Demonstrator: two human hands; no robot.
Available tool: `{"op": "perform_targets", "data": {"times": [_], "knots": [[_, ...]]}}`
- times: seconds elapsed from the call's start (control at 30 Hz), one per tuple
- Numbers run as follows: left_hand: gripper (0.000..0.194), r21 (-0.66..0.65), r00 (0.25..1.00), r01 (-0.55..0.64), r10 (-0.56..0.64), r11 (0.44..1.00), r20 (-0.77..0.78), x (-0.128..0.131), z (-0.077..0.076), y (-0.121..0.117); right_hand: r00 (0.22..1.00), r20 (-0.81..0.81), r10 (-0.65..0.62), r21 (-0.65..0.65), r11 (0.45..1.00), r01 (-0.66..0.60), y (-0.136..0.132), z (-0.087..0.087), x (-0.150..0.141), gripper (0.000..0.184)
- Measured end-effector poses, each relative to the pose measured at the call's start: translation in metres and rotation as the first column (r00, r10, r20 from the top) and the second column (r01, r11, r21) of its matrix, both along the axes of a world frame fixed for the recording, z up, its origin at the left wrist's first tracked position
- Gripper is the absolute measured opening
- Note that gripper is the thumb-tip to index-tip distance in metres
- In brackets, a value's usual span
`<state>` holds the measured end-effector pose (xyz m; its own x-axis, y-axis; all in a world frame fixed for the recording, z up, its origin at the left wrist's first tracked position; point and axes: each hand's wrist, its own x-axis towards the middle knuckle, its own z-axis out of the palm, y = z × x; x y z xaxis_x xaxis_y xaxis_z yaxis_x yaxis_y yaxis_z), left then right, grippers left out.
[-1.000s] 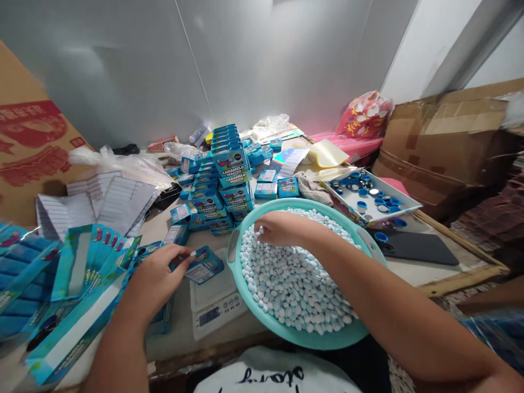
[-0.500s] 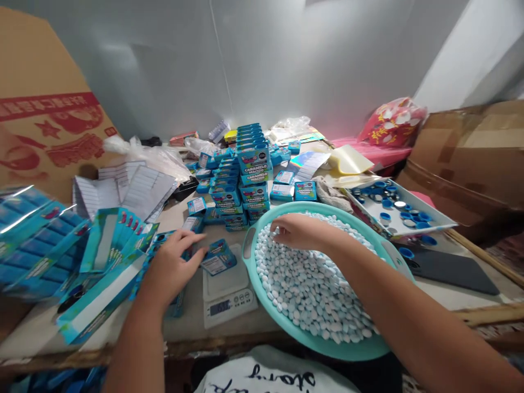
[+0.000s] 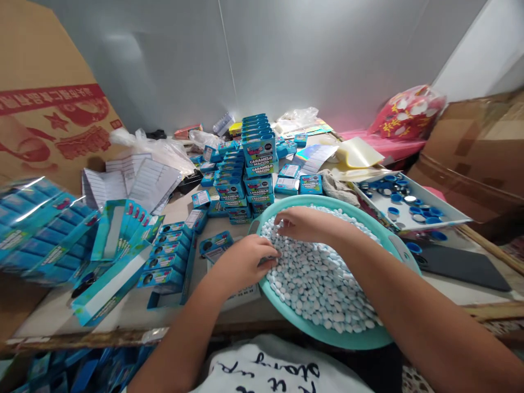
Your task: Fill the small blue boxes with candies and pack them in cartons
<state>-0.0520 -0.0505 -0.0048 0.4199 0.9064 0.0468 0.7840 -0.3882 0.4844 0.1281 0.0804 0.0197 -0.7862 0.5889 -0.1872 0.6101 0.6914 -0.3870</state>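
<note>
A turquoise basin (image 3: 286,322) full of small pale blue and white candies (image 3: 323,289) sits before me. Inside it, my right hand (image 3: 301,224) is closed, its curled fingertips down among the candies near the far left side; what lies under them is partly hidden. My left hand (image 3: 248,262) reaches over the basin's left rim with bent fingers and a gap between thumb and forefinger, touching the candies at the edge. Nothing shows in it. Behind that hand and forearm, the white kitchen scale (image 3: 245,297) is mostly covered. A small blue candy box (image 3: 216,241) rests at its far end.
Stacks of blue boxes (image 3: 260,158) stand behind the basin. Left are a filled display tray (image 3: 167,259), flat display cartons (image 3: 118,284) and a wrapped bundle (image 3: 45,229). Right are a tray of blue-rimmed round pieces (image 3: 409,202) and a dark phone (image 3: 466,267). A cardboard box (image 3: 470,153) stands beyond.
My left hand has moved right, from beside the box on the scale to the basin's left edge. My right hand stays in the candies. The view has shifted slightly.
</note>
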Motion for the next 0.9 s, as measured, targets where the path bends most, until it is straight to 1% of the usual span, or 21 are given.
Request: {"op": "perform_targets", "data": {"times": [0.13,0.23,0.3,0.37,0.47,0.53,0.57,0.6,0.63,0.7,0.73,0.77,0.8,0.83,0.9], "knots": [[0.019,-0.030,0.998,-0.031,0.030,0.999,-0.056,-0.001,0.004,-0.001,1.000,0.019,0.009,-0.008,1.000,-0.009,0.003,-0.001,0.000,0.018],[0.021,-0.042,0.997,-0.015,0.012,0.999,-0.076,0.000,0.006,-0.001,1.000,0.013,0.010,-0.012,1.000,-0.010,0.003,-0.002,0.001,0.019],[0.020,-0.042,0.998,-0.013,0.010,0.999,-0.069,0.000,0.004,0.000,1.000,0.007,0.010,-0.012,1.000,-0.010,0.003,-0.002,0.002,0.019],[0.019,-0.039,0.999,-0.033,0.032,0.999,-0.029,-0.001,0.001,0.001,1.000,0.001,0.010,-0.013,1.000,-0.010,0.002,-0.002,0.002,0.020],[0.018,-0.008,0.995,-0.063,0.063,0.998,0.081,-0.005,-0.004,-0.001,1.000,-0.010,0.010,-0.019,1.000,-0.010,0.003,-0.004,0.002,0.022],[0.021,0.066,0.985,-0.090,0.079,0.994,0.152,-0.009,-0.005,-0.007,1.000,-0.017,0.007,-0.021,1.000,-0.007,0.005,-0.007,0.002,0.025],[0.023,0.129,0.977,-0.136,0.111,0.982,0.181,-0.012,-0.003,-0.011,1.000,-0.020,0.004,-0.021,1.000,-0.004,0.005,-0.009,0.002,0.027],[0.024,0.208,0.965,-0.209,0.167,0.955,0.205,-0.016,-0.001,-0.015,1.000,-0.022,0.001,-0.020,1.000,-0.001,0.006,-0.011,0.002,0.028],[0.024,0.291,0.945,-0.301,0.244,0.908,0.216,-0.021,0.001,-0.020,1.000,-0.024,-0.002,-0.021,1.000,0.001,0.007,-0.012,0.002,0.028],[0.025,0.422,0.876,-0.480,0.447,0.769,0.180,-0.034,0.003,-0.028,1.000,-0.026,-0.001,-0.025,1.000,0.001,0.008,-0.015,0.002,0.029],[0.029,0.449,0.826,-0.543,0.549,0.710,0.131,-0.042,0.002,-0.032,1.000,-0.026,0.001,-0.029,1.000,-0.002,0.009,-0.016,0.002,0.028],[0.036,0.436,0.778,-0.584,0.625,0.684,0.062,-0.050,0.001,-0.034,1.000,-0.024,0.005,-0.032,0.999,-0.005,0.009,-0.017,0.003,0.029],[0.044,0.378,0.747,-0.612,0.665,0.695,-0.013,-0.058,-0.002,-0.037,1.000,-0.024,0.006,-0.033,0.999,-0.007,0.009,-0.018,0.003,0.029],[0.050,0.290,0.740,-0.625,0.668,0.724,-0.073,-0.066,-0.005,-0.039,1.000,-0.025,0.008,-0.036,0.999,-0.008,0.010,-0.019,0.004,0.029],[0.053,0.101,0.788,-0.598,0.606,0.795,-0.110,-0.079,-0.011,-0.045,1.000,-0.030,0.007,-0.041,0.999,-0.008,0.010,-0.020,0.004,0.028]]}}
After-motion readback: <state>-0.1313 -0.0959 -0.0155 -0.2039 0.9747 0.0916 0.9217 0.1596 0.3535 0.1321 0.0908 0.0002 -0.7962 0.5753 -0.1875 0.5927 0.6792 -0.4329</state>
